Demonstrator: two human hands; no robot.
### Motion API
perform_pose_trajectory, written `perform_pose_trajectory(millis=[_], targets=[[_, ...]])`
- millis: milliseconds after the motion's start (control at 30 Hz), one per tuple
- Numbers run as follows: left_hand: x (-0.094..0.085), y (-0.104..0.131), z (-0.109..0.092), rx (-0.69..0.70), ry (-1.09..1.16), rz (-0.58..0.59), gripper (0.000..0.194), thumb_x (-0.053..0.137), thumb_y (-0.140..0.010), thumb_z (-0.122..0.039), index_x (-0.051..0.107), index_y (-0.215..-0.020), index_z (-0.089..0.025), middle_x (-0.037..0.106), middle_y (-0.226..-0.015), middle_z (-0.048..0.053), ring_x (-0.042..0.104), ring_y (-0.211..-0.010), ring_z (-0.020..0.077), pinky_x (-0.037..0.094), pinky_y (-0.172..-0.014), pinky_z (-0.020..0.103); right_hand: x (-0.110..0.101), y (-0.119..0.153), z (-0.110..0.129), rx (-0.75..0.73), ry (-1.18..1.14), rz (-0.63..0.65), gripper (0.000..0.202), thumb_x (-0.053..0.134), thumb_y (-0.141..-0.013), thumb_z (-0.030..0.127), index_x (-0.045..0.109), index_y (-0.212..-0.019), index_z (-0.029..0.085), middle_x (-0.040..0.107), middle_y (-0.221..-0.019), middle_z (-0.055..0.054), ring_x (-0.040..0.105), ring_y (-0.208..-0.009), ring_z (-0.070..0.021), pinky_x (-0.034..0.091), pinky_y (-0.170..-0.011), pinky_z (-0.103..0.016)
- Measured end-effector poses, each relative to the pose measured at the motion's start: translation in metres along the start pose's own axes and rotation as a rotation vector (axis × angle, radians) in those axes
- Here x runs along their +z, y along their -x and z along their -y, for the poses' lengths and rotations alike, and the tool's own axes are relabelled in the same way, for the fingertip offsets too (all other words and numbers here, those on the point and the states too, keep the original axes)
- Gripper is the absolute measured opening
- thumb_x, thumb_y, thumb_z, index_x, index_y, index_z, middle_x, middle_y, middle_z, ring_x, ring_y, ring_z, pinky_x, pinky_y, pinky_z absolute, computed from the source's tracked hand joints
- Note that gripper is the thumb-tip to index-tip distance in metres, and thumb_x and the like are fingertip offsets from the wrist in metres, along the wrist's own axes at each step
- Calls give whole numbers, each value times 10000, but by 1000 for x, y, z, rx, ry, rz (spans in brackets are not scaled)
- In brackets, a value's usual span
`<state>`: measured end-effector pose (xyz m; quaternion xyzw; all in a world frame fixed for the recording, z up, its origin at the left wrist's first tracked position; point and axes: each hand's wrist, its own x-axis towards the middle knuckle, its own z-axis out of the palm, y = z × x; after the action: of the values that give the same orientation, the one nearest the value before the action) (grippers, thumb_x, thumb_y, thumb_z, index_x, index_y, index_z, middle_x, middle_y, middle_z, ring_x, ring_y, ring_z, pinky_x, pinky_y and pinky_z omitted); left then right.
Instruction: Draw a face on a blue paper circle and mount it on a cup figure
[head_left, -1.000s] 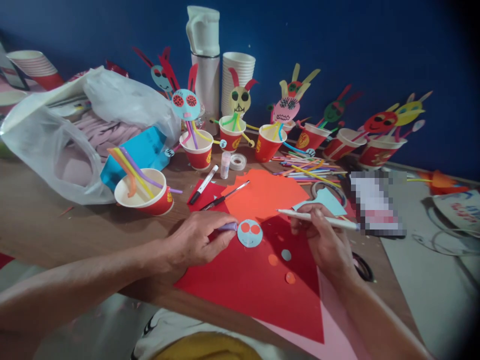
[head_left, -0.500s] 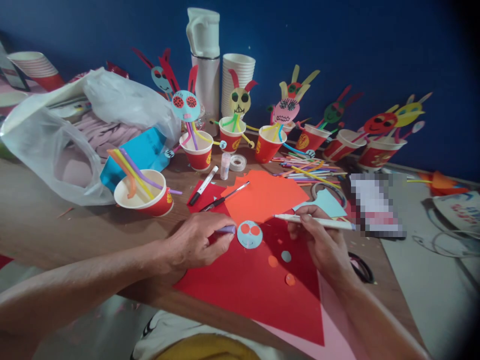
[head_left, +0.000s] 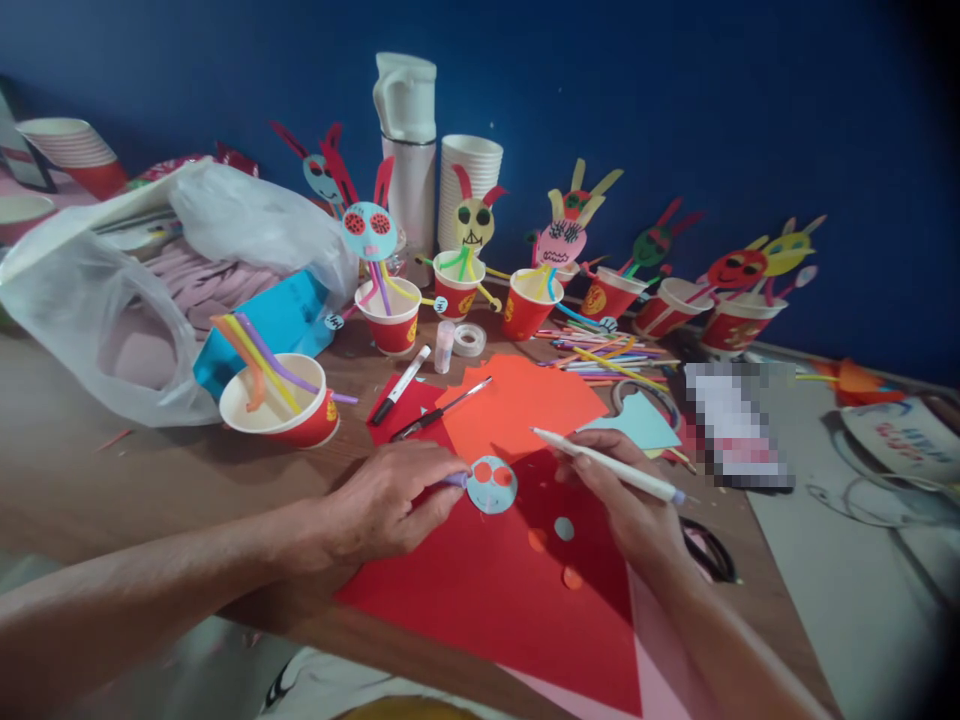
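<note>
The right hand [head_left: 636, 515] pinches a white felt-tip pen [head_left: 630, 474], tip bare; the left hand [head_left: 379, 497], fingers nearly closed, grips a purple cap [head_left: 454, 480] beside the blue paper face [head_left: 491, 499] on red paper [head_left: 517, 620], back from the worktop's [head_left: 169, 490] near edge. A bump could slide the face (it looks light) and smear ink.

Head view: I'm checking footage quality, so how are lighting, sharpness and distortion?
Head view: dim; shadow on the red sheet beside the right hand; upper-right corner black; phone pixelated; back paper faces soft; left cup stack slanted, likely lens distortion.
</note>
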<state>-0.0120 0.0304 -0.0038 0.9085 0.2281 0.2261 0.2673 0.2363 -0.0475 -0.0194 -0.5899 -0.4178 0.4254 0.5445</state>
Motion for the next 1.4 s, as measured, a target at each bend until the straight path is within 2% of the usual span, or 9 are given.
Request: perform_pose_trajectory(millis=[100,233,400,567,733,900,1067,1200,1400], targets=[[2,0,2,-16,-1,-7,191,436,-874,-205,592,-970,-150,666,-870,55,607,-777,152,446,-693,240,0,3,-2,19,-34,39,215,619,-792,377,618,-931,213,695,-781,-27,631,-687,-153,485,-636,-248],[4,0,4,32,28,-23,204,441,-888,-226,612,-984,-173,678,-856,42,620,-767,146,444,-684,221,0,7,-3,-30,-151,142,305,516,-839,445,638,-952,189,689,-767,-48,628,-708,-172,488,-683,-282],[6,0,5,55,75,-28,222,452,-896,-260,631,-995,-174,687,-833,46,630,-747,140,445,-670,203,8,16,5,-3,-270,277,208,507,-860,380,597,-913,201,639,-657,-14,569,-582,-130,447,-540,-238],[7,0,3,64,127,2,234,466,-894,-271,631,-1023,-168,687,-801,41,629,-703,128,442,-628,188,14,25,11,-12,-264,309,165,563,-833,368,561,-833,203,626,-617,1,568,-580,-125,444,-528,-229],[8,0,2,131,151,2,220,475,-891,-263,632,-1001,-154,685,-809,50,622,-722,121,439,-656,177,18,31,16,133,-224,321,194,583,-818,398,553,-831,207,669,-656,-11,560,-524,-106,354,-380,-161],[8,0,2,130,158,50,215,470,-893,-270,636,-964,-152,675,-781,51,611,-712,120,432,-664,180,24,32,21,94,-187,323,157,626,-799,357,575,-811,209,686,-650,3,628,-636,-117,479,-606,-218],[6,0,0,113,164,124,207,482,-887,-263,634,-994,-173,670,-769,37,604,-694,118,423,-646,179,28,35,23,134,-151,283,188,655,-765,375,596,-808,202,692,-657,-3,603,-596,-103,436,-516,-180],[5,1,-1,87,157,196,237,453,-897,-281,634,-998,-164,663,-762,43,608,-685,126,426,-633,187,27,36,22,161,-86,312,183,657,-761,362,613,-817,195,702,-686,-20,599,-584,-104,376,-419,-156],[2,2,-2,63,162,277,236,440,-901,-295,625,-1002,-189,656,-772,31,609,-698,128,422,-633,186,27,35,19,162,-95,368,147,623,-791,331,599,-823,190,715,-709,-45,660,-663,-149,468,-527,-210]])
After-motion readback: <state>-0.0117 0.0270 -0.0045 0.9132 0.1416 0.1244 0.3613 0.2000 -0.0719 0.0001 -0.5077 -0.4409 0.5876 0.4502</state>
